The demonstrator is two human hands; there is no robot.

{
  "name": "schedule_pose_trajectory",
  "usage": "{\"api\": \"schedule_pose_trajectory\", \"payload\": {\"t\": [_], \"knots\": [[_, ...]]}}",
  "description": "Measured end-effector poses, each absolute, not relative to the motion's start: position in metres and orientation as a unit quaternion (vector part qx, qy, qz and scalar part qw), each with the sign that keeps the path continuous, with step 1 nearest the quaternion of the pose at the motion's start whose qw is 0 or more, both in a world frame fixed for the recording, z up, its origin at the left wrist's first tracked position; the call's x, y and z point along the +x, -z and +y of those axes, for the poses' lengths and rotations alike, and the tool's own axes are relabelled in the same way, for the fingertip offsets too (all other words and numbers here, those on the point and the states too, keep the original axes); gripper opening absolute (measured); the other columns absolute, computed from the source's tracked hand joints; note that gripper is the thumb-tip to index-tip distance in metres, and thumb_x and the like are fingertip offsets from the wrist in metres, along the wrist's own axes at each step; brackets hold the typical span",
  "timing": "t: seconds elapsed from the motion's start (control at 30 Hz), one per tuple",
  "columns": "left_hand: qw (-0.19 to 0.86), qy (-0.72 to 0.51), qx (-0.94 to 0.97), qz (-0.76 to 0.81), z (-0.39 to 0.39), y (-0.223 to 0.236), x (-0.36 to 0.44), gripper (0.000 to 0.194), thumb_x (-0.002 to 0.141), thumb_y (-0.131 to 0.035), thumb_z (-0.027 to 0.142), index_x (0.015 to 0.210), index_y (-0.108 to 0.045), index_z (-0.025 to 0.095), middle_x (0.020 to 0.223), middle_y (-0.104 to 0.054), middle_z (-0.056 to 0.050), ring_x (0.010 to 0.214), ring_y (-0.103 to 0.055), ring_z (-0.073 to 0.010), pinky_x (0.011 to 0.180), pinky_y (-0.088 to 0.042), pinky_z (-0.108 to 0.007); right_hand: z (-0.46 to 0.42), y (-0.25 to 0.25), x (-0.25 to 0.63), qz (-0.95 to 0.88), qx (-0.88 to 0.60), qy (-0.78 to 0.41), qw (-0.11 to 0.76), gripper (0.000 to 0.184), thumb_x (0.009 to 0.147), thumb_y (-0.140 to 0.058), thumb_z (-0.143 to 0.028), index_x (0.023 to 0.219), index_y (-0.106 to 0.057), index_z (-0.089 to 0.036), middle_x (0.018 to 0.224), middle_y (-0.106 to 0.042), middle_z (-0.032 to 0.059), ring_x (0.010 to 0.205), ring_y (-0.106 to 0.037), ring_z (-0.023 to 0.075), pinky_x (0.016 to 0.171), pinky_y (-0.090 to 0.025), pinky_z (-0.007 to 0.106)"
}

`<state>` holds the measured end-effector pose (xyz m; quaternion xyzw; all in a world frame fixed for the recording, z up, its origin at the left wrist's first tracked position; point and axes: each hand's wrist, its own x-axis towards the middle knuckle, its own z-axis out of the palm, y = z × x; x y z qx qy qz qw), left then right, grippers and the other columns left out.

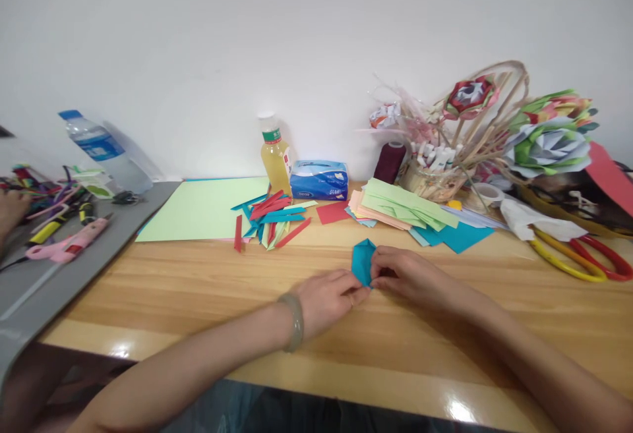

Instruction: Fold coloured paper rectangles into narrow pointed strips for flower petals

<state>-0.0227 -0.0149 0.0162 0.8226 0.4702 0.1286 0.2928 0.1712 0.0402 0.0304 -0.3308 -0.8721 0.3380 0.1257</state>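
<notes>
A small piece of folded blue paper (pixel 362 261) is held just above or on the wooden table, in front of me. My left hand (pixel 332 298), with a pale bangle at the wrist, pinches its lower edge. At the paper's right edge, my right hand (pixel 403 271) grips it between thumb and fingers. The paper's top comes to a blunt point. Beyond it lie a red paper piece (pixel 332 213) and a fanned stack of green paper slips (pixel 408 202) with blue sheets (pixel 465 236) underneath.
Folded red and blue strips (pixel 271 215) lie beside a large green sheet (pixel 202 209). A yellow drink bottle (pixel 277 159) and tissue pack (pixel 319 180) stand by the wall. Scissors (pixel 578 255) lie right; paper flowers (pixel 548 146) stand behind. Left, a person's hand (pixel 12 212) is near a pink glue gun (pixel 66 242).
</notes>
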Motion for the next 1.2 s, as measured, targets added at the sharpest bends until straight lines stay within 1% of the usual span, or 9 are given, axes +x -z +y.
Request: {"api": "schedule_pose_trajectory", "payload": {"t": [0.1,0.2,0.27,0.4,0.5,0.63,0.77,1.0,1.2], "knots": [[0.266,-0.117,0.848,0.443,-0.014,-0.015,-0.022,0.020,0.095,-0.038,0.031,0.100,-0.056,0.022,0.102,-0.060,0.002,0.103,-0.054,-0.0123,0.092,-0.041,-0.024,0.041,-0.030,0.171,-0.870,-0.325,-0.347,0.131,0.012,0.075,-0.051,-0.010,0.069,-0.056,-0.018,0.078,-0.060,0.0024,0.074,-0.054,0.0152,0.068,-0.041,0.026],[0.232,-0.108,0.862,0.437,-0.014,-0.010,-0.022,0.021,0.095,-0.038,0.033,0.099,-0.055,0.021,0.099,-0.060,0.001,0.100,-0.054,-0.0126,0.088,-0.044,-0.024,0.041,-0.030,0.171,-0.869,-0.327,-0.347,0.132,0.012,0.074,-0.051,-0.009,0.069,-0.057,-0.018,0.078,-0.059,0.0021,0.074,-0.054,0.0148,0.068,-0.042,0.026],[0.188,-0.112,0.884,0.413,-0.013,-0.004,-0.024,0.022,0.096,-0.036,0.031,0.102,-0.054,0.021,0.099,-0.059,0.000,0.100,-0.053,-0.0128,0.088,-0.044,-0.024,0.040,-0.030,0.171,-0.870,-0.328,-0.343,0.132,0.012,0.075,-0.051,-0.009,0.070,-0.057,-0.018,0.078,-0.059,0.0023,0.074,-0.054,0.0147,0.068,-0.042,0.026],[0.067,-0.106,0.935,0.330,-0.013,0.008,-0.028,0.023,0.096,-0.035,0.022,0.114,-0.050,0.020,0.104,-0.058,-0.002,0.104,-0.050,-0.0151,0.090,-0.044,-0.028,0.040,-0.030,0.170,-0.876,-0.326,-0.331,0.130,0.011,0.078,-0.051,-0.013,0.069,-0.056,-0.018,0.077,-0.058,0.0032,0.072,-0.053,0.0151,0.067,-0.042,0.027],[0.026,-0.097,0.945,0.311,-0.012,0.012,-0.031,0.025,0.096,-0.036,0.020,0.117,-0.049,0.019,0.105,-0.058,-0.003,0.105,-0.048,-0.0159,0.090,-0.044,-0.028,0.040,-0.031,0.170,-0.878,-0.330,-0.322,0.126,0.012,0.078,-0.050,-0.013,0.069,-0.056,-0.017,0.077,-0.058,0.0032,0.072,-0.054,0.0151,0.066,-0.042,0.026],[0.029,-0.098,0.945,0.309,-0.011,0.011,-0.031,0.025,0.096,-0.037,0.021,0.117,-0.049,0.021,0.105,-0.058,-0.002,0.107,-0.047,-0.0155,0.089,-0.045,-0.027,0.040,-0.030,0.170,-0.877,-0.332,-0.323,0.125,0.012,0.077,-0.051,-0.011,0.070,-0.057,-0.018,0.078,-0.059,0.0029,0.072,-0.054,0.0149,0.066,-0.042,0.026],[0.038,-0.097,0.947,0.303,-0.010,0.008,-0.031,0.026,0.096,-0.037,0.021,0.119,-0.049,0.019,0.108,-0.057,-0.003,0.108,-0.046,-0.0165,0.091,-0.044,-0.028,0.040,-0.033,0.169,-0.876,-0.328,-0.333,0.122,0.012,0.076,-0.051,-0.010,0.069,-0.057,-0.017,0.078,-0.059,0.0034,0.073,-0.054,0.0154,0.067,-0.041,0.027],[0.107,-0.107,0.927,0.344,-0.011,0.008,-0.029,0.024,0.097,-0.035,0.028,0.114,-0.050,0.022,0.105,-0.056,-0.001,0.106,-0.048,-0.0137,0.092,-0.041,-0.025,0.042,-0.035,0.168,-0.876,-0.313,-0.345,0.128,0.013,0.074,-0.050,-0.008,0.067,-0.055,-0.018,0.076,-0.058,0.0019,0.071,-0.053,0.0140,0.065,-0.041,0.025],[0.078,-0.088,0.939,0.323,-0.010,0.005,-0.031,0.025,0.096,-0.035,0.023,0.117,-0.048,0.023,0.108,-0.056,-0.002,0.111,-0.045,-0.0152,0.094,-0.040,-0.027,0.043,-0.034,0.169,-0.876,-0.312,-0.348,0.121,0.011,0.075,-0.051,-0.011,0.067,-0.054,-0.018,0.076,-0.057,0.0017,0.070,-0.053,0.0141,0.065,-0.041,0.025]]}}
